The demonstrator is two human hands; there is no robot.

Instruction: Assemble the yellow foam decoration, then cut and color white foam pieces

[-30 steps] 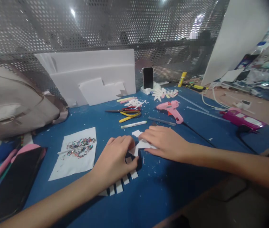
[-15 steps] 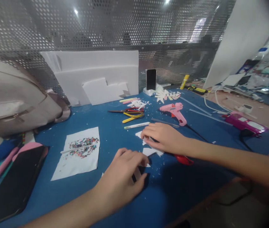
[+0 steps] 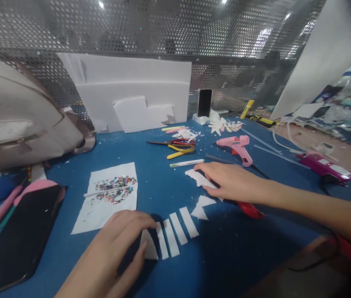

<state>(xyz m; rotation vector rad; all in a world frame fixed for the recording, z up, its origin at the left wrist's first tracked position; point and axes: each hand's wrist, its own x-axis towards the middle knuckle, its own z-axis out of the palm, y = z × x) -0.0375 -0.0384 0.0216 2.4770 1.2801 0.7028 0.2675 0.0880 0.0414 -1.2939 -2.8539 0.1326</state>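
Observation:
My left hand (image 3: 113, 244) is low over the blue table, thumb and fingers apart and curved around a pale cut piece (image 3: 149, 246). Just right of its fingertips, several white strips (image 3: 173, 236) lie side by side in a slanted row. My right hand (image 3: 228, 180) rests with thumb and forefinger apart at an irregular white scrap (image 3: 198, 177). I cannot tell whether it grips the scrap. Another jagged white scrap (image 3: 203, 206) lies between the hands. A red-handled object (image 3: 250, 210) is partly hidden under my right wrist.
White paper (image 3: 84, 217) with coloured glitter bits and a thin white stick lies left. A white marker (image 3: 187, 163), scissors (image 3: 181, 143) and pink glue gun (image 3: 236, 145) are beyond the hands. A black phone (image 3: 17, 244) lies left; a purple glue gun (image 3: 326, 167) lies right.
My left hand has moved left and towards me, uncovering the row of white strips. My right hand's thumb and forefinger have spread around the white scrap. The view has shifted slightly.

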